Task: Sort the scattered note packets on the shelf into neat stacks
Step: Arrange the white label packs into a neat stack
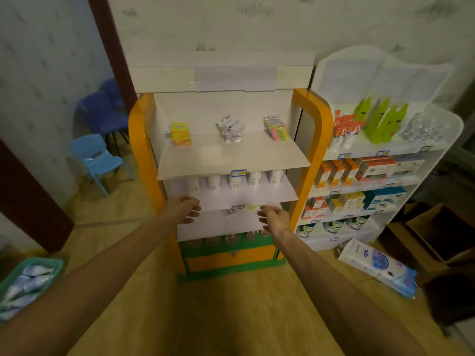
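Observation:
The top shelf (231,160) of an orange-framed rack carries three groups of note packets. Yellow and orange packets (180,133) lie stacked at the left. White packets (229,129) sit in a loose jumble in the middle. Pink, green and yellow packets (276,128) lean together at the right. My left hand (186,208) and my right hand (273,218) are stretched out in front of the lower shelves, well below the packets. Both hands hold nothing and their fingers are apart.
White cups (235,181) line the second shelf. A white rack (372,176) of boxes and bottles stands to the right. On the floor lie a tissue pack (377,265), cardboard boxes (437,232) and a green basket (28,281). Blue chairs (97,160) stand at the left.

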